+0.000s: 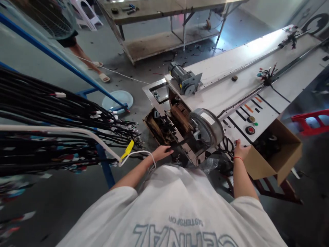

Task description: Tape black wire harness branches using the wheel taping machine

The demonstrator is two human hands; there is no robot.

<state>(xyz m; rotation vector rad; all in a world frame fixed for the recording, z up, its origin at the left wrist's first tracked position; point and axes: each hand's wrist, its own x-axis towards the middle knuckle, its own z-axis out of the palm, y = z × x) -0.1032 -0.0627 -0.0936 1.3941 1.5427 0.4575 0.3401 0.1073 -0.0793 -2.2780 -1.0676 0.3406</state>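
My left hand (162,153) reaches in at the near end of the metal frame (185,151). Its fingers are closed around the end of a thin black strip (177,143), whose far part runs over the frame; its exact kind is unclear. My right hand (241,151) is at the near edge of the white worktable (218,92), thumb and forefinger apart, with nothing visible in it. Black-handled scissors (227,144) lie just left of it, and an open cardboard box (285,154) stands to its right. A large grey metal wheel (207,127) sits between my hands.
Bundles of black cables (64,103) hang at the left on a blue rack (51,51). A grey motor (180,75) and tape rolls (250,130) sit on the worktable. A red plastic stool (308,123) is at right. A person's legs (84,58) show behind the rack.
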